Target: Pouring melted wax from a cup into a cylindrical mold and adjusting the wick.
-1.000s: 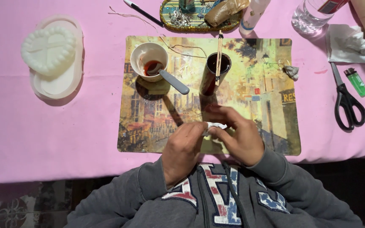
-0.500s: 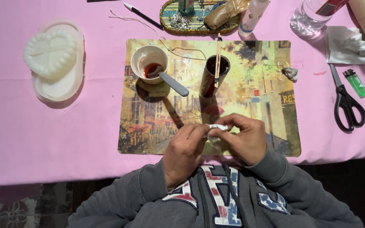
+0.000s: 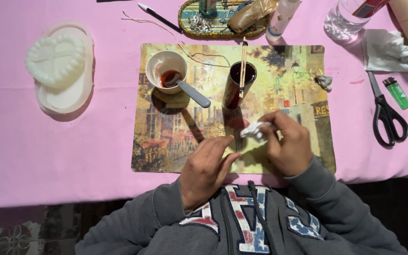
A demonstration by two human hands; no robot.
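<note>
Pinching a small crumpled white wad [image 3: 255, 130] — tissue or paper, by the look of it — the right hand [image 3: 286, 147] holds it just above the painted street-scene placemat [image 3: 175, 137], near the mat's lower middle. The thumb and forefinger are nearly closed on the wad's right end, while the other fingers curl loosely behind. Such a scrap is likely feather-light, soft and easily crushed or torn, so a light fingertip pinch at one end suits it better than a full grasp.

The left hand [image 3: 208, 167] lies on the mat just beside it, fingers stretched forward and close together, their tips reaching toward the wad; whether they touch it is hard to tell from this angle, and the hand holds nothing that shows.

Beyond the hands stands a dark cylindrical glass [image 3: 239, 85] with a wooden stick [image 3: 243, 61] laid across its rim, and to its left a white cup [image 3: 167, 71] with reddish liquid and a grey spoon [image 3: 190, 90]. Scissors [image 3: 387, 115] and a green lighter [image 3: 396, 92] lie well apart on the pink tablecloth [image 3: 48, 151].
</note>
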